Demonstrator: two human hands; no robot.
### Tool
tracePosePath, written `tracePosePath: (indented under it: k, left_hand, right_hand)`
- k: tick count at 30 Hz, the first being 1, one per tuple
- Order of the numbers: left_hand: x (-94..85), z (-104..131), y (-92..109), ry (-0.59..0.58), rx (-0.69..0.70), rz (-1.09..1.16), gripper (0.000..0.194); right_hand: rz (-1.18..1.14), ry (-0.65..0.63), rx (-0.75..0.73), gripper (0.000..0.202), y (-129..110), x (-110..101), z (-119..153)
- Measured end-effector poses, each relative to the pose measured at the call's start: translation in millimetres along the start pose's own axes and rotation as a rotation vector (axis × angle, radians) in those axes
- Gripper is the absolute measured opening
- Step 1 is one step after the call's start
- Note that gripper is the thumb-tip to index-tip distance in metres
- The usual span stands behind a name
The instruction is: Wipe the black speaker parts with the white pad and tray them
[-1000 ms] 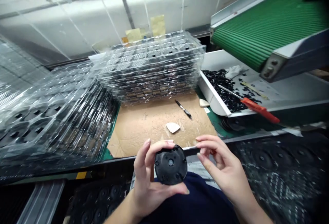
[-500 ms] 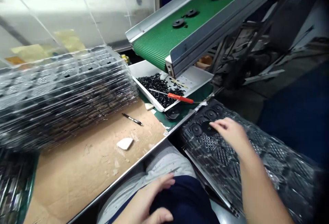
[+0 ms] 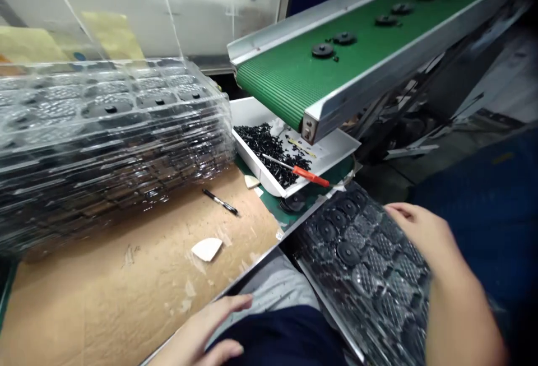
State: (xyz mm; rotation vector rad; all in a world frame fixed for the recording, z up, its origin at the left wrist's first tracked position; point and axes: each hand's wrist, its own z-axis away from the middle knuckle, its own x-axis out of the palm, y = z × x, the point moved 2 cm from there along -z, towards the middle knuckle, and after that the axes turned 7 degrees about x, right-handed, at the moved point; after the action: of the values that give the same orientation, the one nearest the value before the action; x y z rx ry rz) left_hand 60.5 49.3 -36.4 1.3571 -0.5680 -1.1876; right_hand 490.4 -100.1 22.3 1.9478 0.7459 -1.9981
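Observation:
My right hand (image 3: pixel 424 231) hovers over the right edge of a clear compartment tray (image 3: pixel 378 242), its fingers bent together; whether anything is between them is hidden. Several round black discs (image 3: pixel 348 253) lie in the pockets at the tray's near left and far end. Over my lap, my left hand (image 3: pixel 210 327) has thumb and fingers apart and holds nothing. More black discs (image 3: pixel 323 50) with small bits beside them rest on the green conveyor belt (image 3: pixel 277 83).
Below the belt's end, a white tray (image 3: pixel 252 167) holds small black pieces, with a red-handled screwdriver (image 3: pixel 311 176) across it. A pen (image 3: pixel 220 202) and a white piece (image 3: pixel 207 249) lie on the cardboard (image 3: pixel 138 293). Stacked clear trays (image 3: pixel 126 142) fill the left.
My right hand has left the disc it was touching in the tray and moved right. The view has shifted, showing more of the belt. My left hand stays open, lower left.

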Motion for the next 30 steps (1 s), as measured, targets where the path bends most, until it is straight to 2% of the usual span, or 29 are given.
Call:
tracePosePath:
  k: [2,5,8,10,12,14,17,22,24,27,30]
  left_hand:
    - [-39.0,-14,-10,0.037,-0.024,0.159,0.038]
    - [-98.9,-43,-28,0.191,0.016,0.585,0.032]
    - [-144.2,-64,-58,0.405,0.114,1.116,0.031]
    - [-160.0,-66,-79,0.502,0.129,1.292,0.025]
    - [-165.7,-60,-93,0.526,0.143,1.367,0.022]
    - [-167.0,-52,-99,0.502,0.179,1.413,0.025]
    - [-169.7,-47,-99,0.491,0.188,1.462,0.024]
    - [-177.6,-54,-98,0.564,0.091,1.547,0.013]
    - [-178.7,-58,-102,0.644,0.029,1.558,0.011]
    - [-177.7,-60,-110,0.787,-0.087,1.541,0.017]
    - [-176.6,-63,-120,0.858,-0.16,1.549,0.019]
  right_hand:
    - [-0.036,0.182,-0.081,0.031,-37,-47,3]
    - [-0.117,0.446,-0.395,0.029,-112,-92,16]
    - [-0.065,0.56,-0.69,0.029,-174,-106,17]
    - [0.069,0.595,-0.733,0.031,-199,-107,4]
    - [0.182,0.583,-0.698,0.034,-214,-108,-17]
    - [0.25,0.532,-0.652,0.034,-225,-111,-41]
    - [0.352,0.475,-0.592,0.034,-242,-120,-80]
    - [0.434,0.292,-0.478,0.03,-286,-138,-154]
    - [0.451,0.323,-0.441,0.03,-309,-147,-183]
    - [0.45,0.453,-0.403,0.041,-341,-156,-223]
    - [0.387,0.529,-0.37,0.063,-359,-149,-257]
